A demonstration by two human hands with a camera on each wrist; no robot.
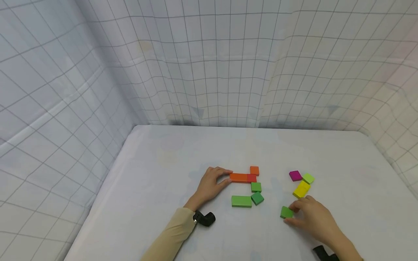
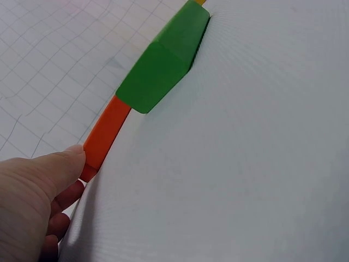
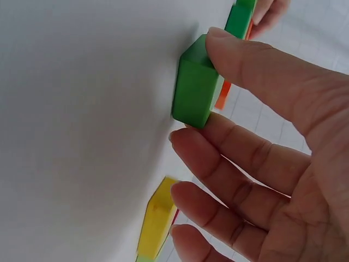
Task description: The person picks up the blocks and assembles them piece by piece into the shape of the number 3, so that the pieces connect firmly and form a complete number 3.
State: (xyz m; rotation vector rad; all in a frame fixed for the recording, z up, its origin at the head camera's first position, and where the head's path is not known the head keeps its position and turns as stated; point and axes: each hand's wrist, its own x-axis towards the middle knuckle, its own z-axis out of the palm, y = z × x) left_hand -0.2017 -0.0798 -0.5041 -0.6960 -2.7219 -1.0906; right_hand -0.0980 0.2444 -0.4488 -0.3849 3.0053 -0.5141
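My left hand (image 1: 210,184) pinches the left end of a long orange block (image 1: 238,177) between thumb and fingers. Against that block's right end sits a red block (image 1: 251,178), with a small orange block (image 1: 254,170) behind it. A green block (image 1: 256,187) lies just in front of the red one. Over on the right, my right hand (image 1: 311,215) pinches a green cube (image 1: 286,212); in the right wrist view the thumb is on one side of this cube (image 3: 195,90) and the index finger on the other. A yellow block (image 3: 156,215) shows below those fingers.
Nearer me are a long green block (image 1: 241,201) and a turned dark green block (image 1: 257,198) at its corner. Yellow (image 1: 301,189), lime green (image 1: 308,178) and magenta (image 1: 295,175) blocks lie beyond the right hand. White grid cloth (image 1: 209,72) hangs behind the white table (image 1: 163,152).
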